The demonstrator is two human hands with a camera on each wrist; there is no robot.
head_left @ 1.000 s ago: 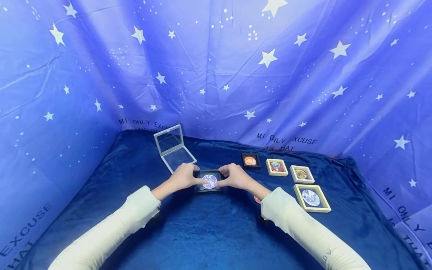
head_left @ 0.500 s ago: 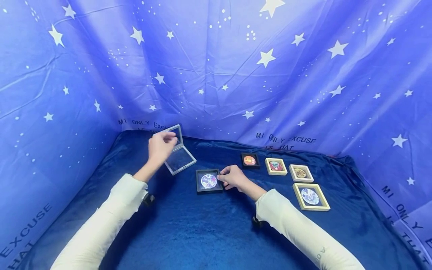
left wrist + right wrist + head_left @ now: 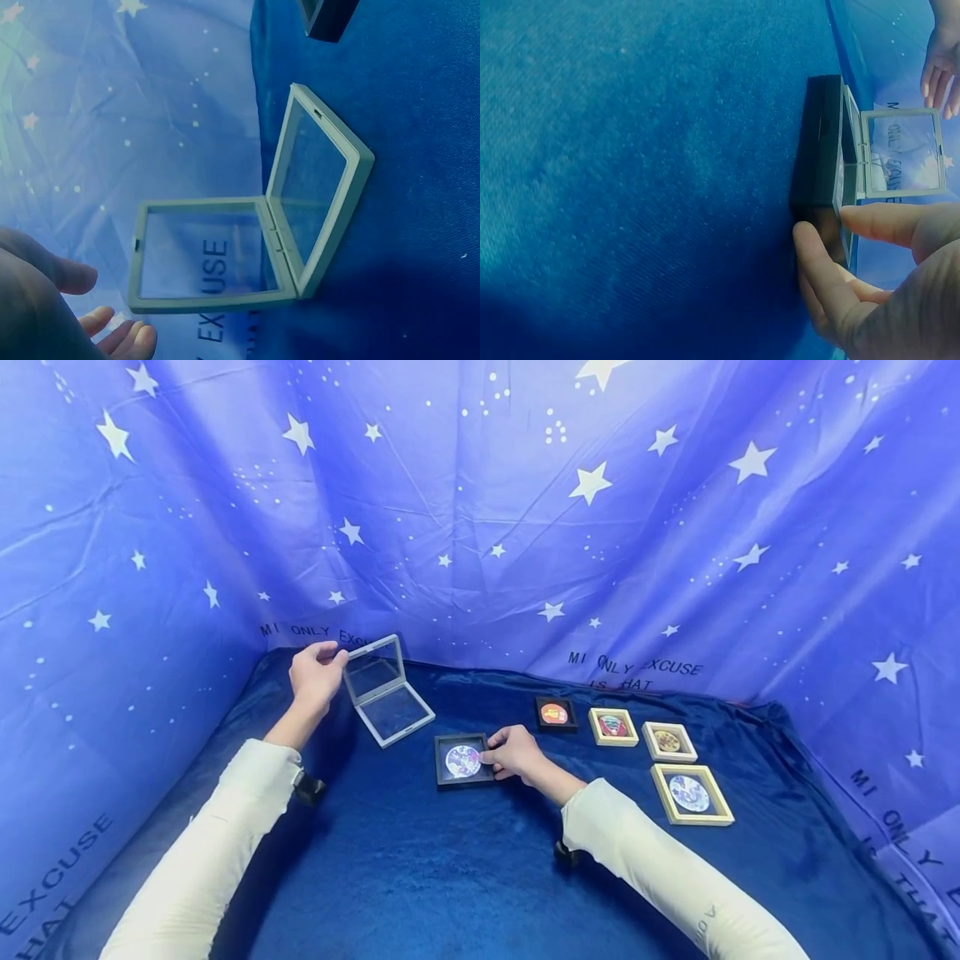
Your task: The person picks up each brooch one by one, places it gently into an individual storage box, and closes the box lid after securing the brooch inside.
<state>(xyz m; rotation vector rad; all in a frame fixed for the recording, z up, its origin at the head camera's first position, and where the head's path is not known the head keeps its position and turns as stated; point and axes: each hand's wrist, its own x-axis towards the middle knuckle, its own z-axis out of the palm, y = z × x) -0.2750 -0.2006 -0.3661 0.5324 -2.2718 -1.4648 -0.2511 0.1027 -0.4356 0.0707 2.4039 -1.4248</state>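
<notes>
A hinged grey display frame (image 3: 411, 731) with clear panes stands open on the blue cloth, its lid (image 3: 214, 304) raised. Beside the lid's upper left corner is my left hand (image 3: 315, 675), fingers loosely bent and nothing held; the left wrist view shows a gap between the fingertips (image 3: 142, 339) and the lid. Nearer to me lies a black display frame (image 3: 461, 787) holding a round, purple-white patterned disc (image 3: 459, 762). My right hand (image 3: 517, 755) pinches its right edge, with the thumb (image 3: 885, 220) on top and fingers against the side.
To the right sit a small black frame (image 3: 555, 728) with an orange disc, two small pale frames (image 3: 615, 742) (image 3: 671, 757) and a larger pale frame (image 3: 693, 821) with a blue-white disc. A starry curtain (image 3: 465, 527) hangs behind the blue cloth (image 3: 420, 860).
My left hand has let go of the black frame and moved up and left, passing over the grey frame to its lid's left side. My right hand stays at the black frame's right edge.
</notes>
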